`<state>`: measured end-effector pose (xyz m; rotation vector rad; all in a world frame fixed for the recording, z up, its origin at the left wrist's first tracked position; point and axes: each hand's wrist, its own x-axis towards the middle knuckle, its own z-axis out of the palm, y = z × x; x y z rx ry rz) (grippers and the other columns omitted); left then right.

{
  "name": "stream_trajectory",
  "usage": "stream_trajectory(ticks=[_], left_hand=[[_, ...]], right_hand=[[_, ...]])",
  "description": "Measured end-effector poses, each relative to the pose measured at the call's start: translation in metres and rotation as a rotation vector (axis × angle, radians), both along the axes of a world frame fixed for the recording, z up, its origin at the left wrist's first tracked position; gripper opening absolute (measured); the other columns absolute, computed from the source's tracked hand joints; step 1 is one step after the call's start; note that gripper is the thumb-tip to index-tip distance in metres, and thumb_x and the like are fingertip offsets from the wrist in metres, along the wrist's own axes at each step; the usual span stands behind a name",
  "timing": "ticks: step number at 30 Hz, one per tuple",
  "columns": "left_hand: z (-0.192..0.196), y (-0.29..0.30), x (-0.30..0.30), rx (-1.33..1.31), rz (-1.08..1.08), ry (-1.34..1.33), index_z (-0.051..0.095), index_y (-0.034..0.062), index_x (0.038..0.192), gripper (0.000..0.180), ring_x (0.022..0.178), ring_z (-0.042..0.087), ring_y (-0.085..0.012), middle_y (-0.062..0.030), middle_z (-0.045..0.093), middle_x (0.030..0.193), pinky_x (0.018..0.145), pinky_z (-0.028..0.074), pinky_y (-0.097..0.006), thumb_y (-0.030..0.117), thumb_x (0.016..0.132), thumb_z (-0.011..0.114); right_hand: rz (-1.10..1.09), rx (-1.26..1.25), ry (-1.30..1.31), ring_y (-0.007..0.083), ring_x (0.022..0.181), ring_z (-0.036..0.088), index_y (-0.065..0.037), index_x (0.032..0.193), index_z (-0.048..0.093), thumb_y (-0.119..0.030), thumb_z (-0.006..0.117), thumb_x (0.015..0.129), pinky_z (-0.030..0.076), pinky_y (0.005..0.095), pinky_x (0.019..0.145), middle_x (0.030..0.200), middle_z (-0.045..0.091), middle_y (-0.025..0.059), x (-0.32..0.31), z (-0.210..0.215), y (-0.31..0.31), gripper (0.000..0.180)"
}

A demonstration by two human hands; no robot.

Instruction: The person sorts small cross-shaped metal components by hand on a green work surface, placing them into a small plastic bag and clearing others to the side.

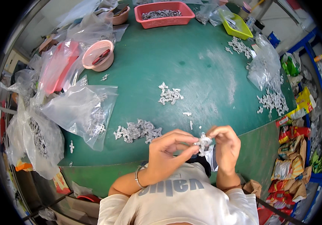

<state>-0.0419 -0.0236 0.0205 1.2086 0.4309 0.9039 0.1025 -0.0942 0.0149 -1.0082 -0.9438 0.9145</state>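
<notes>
In front of my chest, just past the table's near edge, I hold a small silver-grey ornate part [203,143] with several rounded lobes. My left hand [164,153] pinches it from the left between thumb and fingers. From the right, my right hand [226,146] closes bent fingers on its upper right side; those fingertips are partly hidden. Left of my hands lies a pile of similar silver-grey parts [138,130]. Farther up the table sits a smaller group of such parts [170,94]. Two small loose pieces lie between, one a short light bar [191,125].
On the green table [142,67] stand a red tray [164,24] of metal pieces, a pink basket [101,62] holding a red-handled tool, and a yellow-green tray [237,28]. Clear plastic bags [82,108] crowd the left. More parts [273,103] lie right, beside a blue rack [318,71].
</notes>
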Motion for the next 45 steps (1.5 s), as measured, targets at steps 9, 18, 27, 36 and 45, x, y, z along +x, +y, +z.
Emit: stream_trajectory(ticks=[9, 18, 27, 36, 45], left_hand=[[0.001, 0.003, 0.002, -0.265, -0.052, -0.160, 0.050, -0.0069, 0.104, 0.028, 0.080, 0.060, -0.0169, -0.0118, 0.057, 0.087, 0.070, 0.053, -0.027, -0.010, 0.077, 0.057], [0.011, 0.011, 0.002, -0.367, -0.212, -0.211, 0.039, -0.0044, 0.121, 0.040, 0.077, 0.056, -0.0122, -0.0070, 0.053, 0.083, 0.069, 0.046, -0.024, -0.004, 0.083, 0.051], [0.013, 0.013, 0.000, -0.378, -0.337, -0.190, 0.044, -0.0068, 0.119, 0.039, 0.077, 0.054, -0.0125, -0.0055, 0.053, 0.082, 0.069, 0.046, -0.025, -0.003, 0.082, 0.055], [0.017, 0.013, 0.001, -0.369, -0.307, -0.125, 0.047, -0.0084, 0.115, 0.037, 0.069, 0.056, -0.0126, -0.0064, 0.054, 0.073, 0.063, 0.047, -0.024, -0.004, 0.079, 0.055], [-0.054, 0.053, -0.046, 0.358, 0.186, 0.730, 0.054, -0.0001, 0.107, 0.030, 0.065, 0.056, -0.0162, -0.0067, 0.055, 0.079, 0.057, 0.046, -0.027, -0.003, 0.078, 0.051]], right_hand=[[-0.222, 0.218, -0.511, 0.0169, 0.065, 0.057, 0.006, 0.083, 0.059, 0.008, 0.070, 0.064, 0.045, 0.0268, 0.060, 0.080, 0.060, 0.0147, -0.004, 0.008, -0.003, 0.022], [-0.198, 0.202, -0.600, 0.0196, 0.066, 0.058, 0.008, 0.085, 0.060, 0.009, 0.071, 0.060, 0.045, 0.0280, 0.058, 0.080, 0.060, 0.0163, -0.009, 0.023, -0.002, 0.028], [-0.161, 0.233, -0.471, 0.0210, 0.065, 0.057, 0.008, 0.086, 0.060, 0.012, 0.069, 0.060, 0.044, 0.0292, 0.057, 0.079, 0.060, 0.0170, -0.003, 0.021, -0.008, 0.028], [-0.142, 0.274, -0.448, 0.0215, 0.065, 0.058, 0.008, 0.085, 0.059, 0.006, 0.072, 0.062, 0.045, 0.0299, 0.057, 0.078, 0.060, 0.0163, -0.002, 0.015, -0.009, 0.027], [-0.205, -0.307, -0.482, 0.0190, 0.071, 0.058, 0.002, 0.096, 0.058, -0.006, 0.063, 0.075, 0.046, 0.0280, 0.062, 0.082, 0.061, 0.0108, 0.036, -0.068, 0.056, 0.023]])
